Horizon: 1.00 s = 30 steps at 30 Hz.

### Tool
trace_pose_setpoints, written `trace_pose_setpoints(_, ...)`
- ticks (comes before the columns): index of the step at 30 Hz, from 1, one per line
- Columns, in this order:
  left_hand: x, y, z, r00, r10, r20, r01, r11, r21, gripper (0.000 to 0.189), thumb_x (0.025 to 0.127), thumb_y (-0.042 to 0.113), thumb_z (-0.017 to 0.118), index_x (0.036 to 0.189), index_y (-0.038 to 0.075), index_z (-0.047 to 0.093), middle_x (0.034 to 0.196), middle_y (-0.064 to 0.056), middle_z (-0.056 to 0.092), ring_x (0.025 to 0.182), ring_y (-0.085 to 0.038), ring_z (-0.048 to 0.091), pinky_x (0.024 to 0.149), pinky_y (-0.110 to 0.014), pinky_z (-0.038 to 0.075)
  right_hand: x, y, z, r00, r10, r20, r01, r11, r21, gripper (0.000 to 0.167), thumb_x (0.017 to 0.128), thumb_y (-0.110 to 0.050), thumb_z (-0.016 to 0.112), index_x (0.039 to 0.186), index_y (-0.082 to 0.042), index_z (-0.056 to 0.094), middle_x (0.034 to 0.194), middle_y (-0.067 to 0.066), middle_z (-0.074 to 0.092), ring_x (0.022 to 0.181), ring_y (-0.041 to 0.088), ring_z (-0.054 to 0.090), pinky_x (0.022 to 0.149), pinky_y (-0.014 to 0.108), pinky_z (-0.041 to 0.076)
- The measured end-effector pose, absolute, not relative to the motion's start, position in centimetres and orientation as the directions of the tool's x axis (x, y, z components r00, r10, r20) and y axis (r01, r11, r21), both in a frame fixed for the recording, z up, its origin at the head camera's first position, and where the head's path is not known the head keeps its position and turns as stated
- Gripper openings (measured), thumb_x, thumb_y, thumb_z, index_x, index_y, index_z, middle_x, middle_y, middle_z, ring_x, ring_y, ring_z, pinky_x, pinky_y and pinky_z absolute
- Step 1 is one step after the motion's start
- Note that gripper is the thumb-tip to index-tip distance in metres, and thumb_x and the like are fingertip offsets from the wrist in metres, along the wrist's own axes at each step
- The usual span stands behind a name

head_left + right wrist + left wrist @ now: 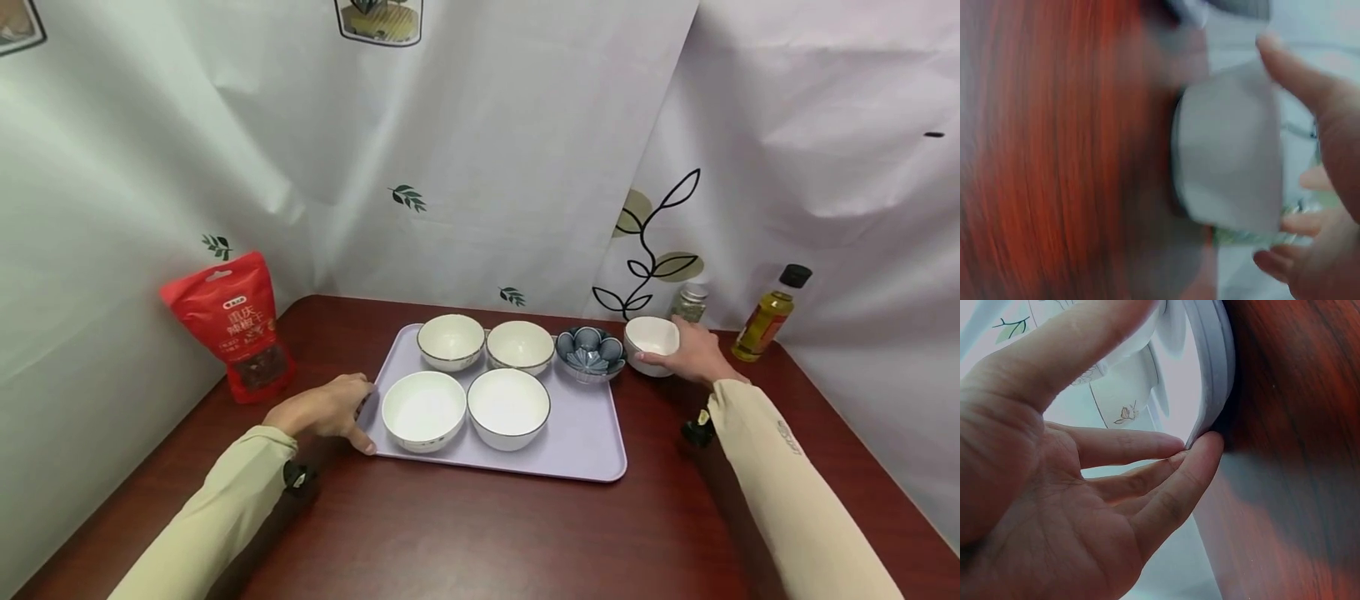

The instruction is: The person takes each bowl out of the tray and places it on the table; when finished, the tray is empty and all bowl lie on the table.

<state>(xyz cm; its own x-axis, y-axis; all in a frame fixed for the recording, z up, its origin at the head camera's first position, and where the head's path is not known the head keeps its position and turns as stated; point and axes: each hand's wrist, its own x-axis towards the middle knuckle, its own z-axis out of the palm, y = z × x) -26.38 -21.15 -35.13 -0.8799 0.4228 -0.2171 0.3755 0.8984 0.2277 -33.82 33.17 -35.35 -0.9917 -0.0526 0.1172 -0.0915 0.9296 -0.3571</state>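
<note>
My left hand (330,410) is at the near left corner of a pale lilac tray (577,429). In the left wrist view its fairly straight fingers (1166,500) touch the tray's rim, with the thumb spread apart. Beside the tray's far right corner stands a small white bowl (651,335). Thumb and fingers of my right hand (697,352) spread across the bowl's rim; blur in the right wrist view hides how firmly they touch. On the tray are several white bowls (507,408) with dark rims and a blue-grey flower-shaped bowl (588,354).
A red pouch (236,321) stands at the left of the dark red table (480,533). A small lidded jar (688,302) is behind my right hand, and an oil bottle (768,317) with a black cap stands farther right. White printed cloth (480,150) hangs behind the table.
</note>
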Motion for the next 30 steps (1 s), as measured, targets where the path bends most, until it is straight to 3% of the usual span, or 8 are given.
trace_pose_setpoints(5,-26.1,-21.1,-35.2,-0.878,0.428,-0.214,0.379,0.895,0.236,0.084,0.063,0.035,0.096,0.126,-0.011,0.06,0.117,-0.021,0.061,0.105,-0.031,0.058,0.095,-0.049,0.052,-31.5,32.2,-34.5,-0.944,-0.082,0.318,-0.198,0.916,-0.35,0.075,0.088,-0.031,0.073,0.138,0.017,0.044,0.134,0.042,0.047,0.126,0.055,0.039,0.106,0.068,0.028)
trace_pose_setpoints(9,-26.0,-21.1,-35.1,-0.878,0.432,-0.204,0.387,0.894,0.228,0.083,0.063,0.034,0.096,0.123,-0.01,0.062,0.112,-0.018,0.061,0.099,-0.028,0.058,0.091,-0.046,0.052,-29.5,30.9,-33.9,-0.913,-0.09,0.397,-0.264,0.873,-0.41,0.065,0.09,-0.025,0.072,0.138,0.012,0.048,0.127,0.037,0.055,0.119,0.051,0.051,0.099,0.063,0.042)
trace_pose_setpoints(12,-26.1,-21.2,-35.0,-0.876,0.44,-0.196,0.397,0.891,0.222,0.082,0.062,0.035,0.096,0.122,-0.01,0.062,0.11,-0.018,0.061,0.097,-0.027,0.057,0.09,-0.045,0.052,-28.4,29.9,-33.7,-0.931,-0.116,0.346,-0.278,0.839,-0.467,0.064,0.092,-0.025,0.072,0.14,0.008,0.048,0.118,0.03,0.064,0.109,0.045,0.064,0.091,0.057,0.052)
trace_pose_setpoints(15,-26.2,-21.3,-34.9,-0.878,0.437,-0.196,0.395,0.892,0.222,0.083,0.063,0.034,0.096,0.123,-0.011,0.061,0.113,-0.02,0.061,0.1,-0.029,0.058,0.092,-0.047,0.052,-28.0,29.0,-33.8,-0.96,-0.183,0.213,-0.269,0.817,-0.51,0.069,0.093,-0.03,0.072,0.144,0.007,0.043,0.117,0.028,0.067,0.107,0.042,0.068,0.09,0.053,0.055)
trace_pose_setpoints(19,-26.3,-21.4,-35.0,-0.878,0.438,-0.194,0.395,0.891,0.225,0.085,0.063,0.034,0.095,0.125,-0.012,0.06,0.117,-0.022,0.061,0.106,-0.033,0.058,0.096,-0.05,0.051,-28.2,28.2,-34.7,-0.963,-0.257,0.08,-0.259,0.8,-0.541,0.082,0.091,-0.036,0.072,0.149,0.007,0.034,0.13,0.033,0.06,0.118,0.046,0.062,0.096,0.055,0.052)
trace_pose_setpoints(25,-26.4,-21.4,-35.4,-0.868,0.464,-0.176,0.42,0.876,0.239,0.08,0.063,0.034,0.096,0.119,-0.01,0.063,0.107,-0.017,0.06,0.094,-0.026,0.057,0.087,-0.042,0.052,-29.2,27.0,-36.1,-0.967,-0.242,0.081,-0.242,0.769,-0.592,0.1,0.085,-0.037,0.079,0.153,0.011,0.022,0.152,0.035,0.038,0.134,0.051,0.046,0.11,0.062,0.039)
trace_pose_setpoints(30,-26.4,-21.4,-35.3,-0.874,0.453,-0.177,0.409,0.881,0.238,0.08,0.062,0.035,0.096,0.12,-0.01,0.063,0.107,-0.016,0.061,0.094,-0.025,0.057,0.087,-0.042,0.053,-30.3,25.8,-36.6,-0.978,-0.193,0.081,-0.2,0.747,-0.634,0.111,0.08,-0.039,0.083,0.156,0.007,0.017,0.158,0.033,0.029,0.144,0.048,0.034,0.118,0.061,0.028)
